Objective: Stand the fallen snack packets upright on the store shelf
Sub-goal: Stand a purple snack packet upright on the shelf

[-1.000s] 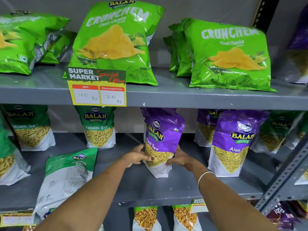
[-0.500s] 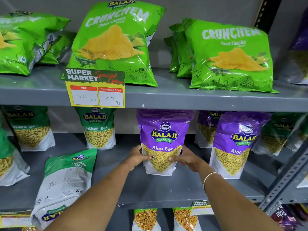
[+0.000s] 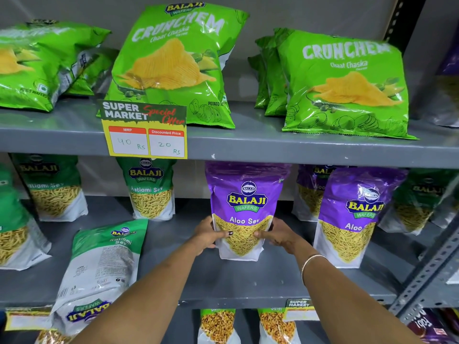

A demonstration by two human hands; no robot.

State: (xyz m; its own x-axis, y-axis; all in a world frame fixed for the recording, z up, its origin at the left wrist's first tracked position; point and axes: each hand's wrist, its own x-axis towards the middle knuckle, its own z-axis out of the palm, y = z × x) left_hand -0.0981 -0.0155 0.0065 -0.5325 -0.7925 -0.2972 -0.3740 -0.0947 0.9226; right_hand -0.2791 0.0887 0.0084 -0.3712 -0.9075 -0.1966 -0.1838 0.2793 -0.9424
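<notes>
Shelving: a grey metal store shelf (image 3: 248,281) carries the sev pouches on its middle level; the upper shelf (image 3: 273,145) carries green Crunchem chip bags (image 3: 173,68).
Fallen packet: a green Ratlami Sev pouch (image 3: 99,269) lies flat on its back at the front left of the middle level, printed back upward, top end pointing toward the back wall.
Upright packets: two green Ratlami Sev pouches (image 3: 151,189) stand toward the back; a second purple pouch (image 3: 352,217) stands just right of the held one.
Held packet: a purple Aloo Sev pouch (image 3: 244,209) stands upright mid-shelf, front facing out, base on the shelf.
Price tag: a yellow special offer card (image 3: 144,130) hangs from the upper shelf edge.
Hands: the left hand (image 3: 207,235) and right hand (image 3: 278,234) press the lower sides of the purple pouch, thumbs across its front.
Bangle: a thin bangle (image 3: 310,263) circles the right wrist.
</notes>
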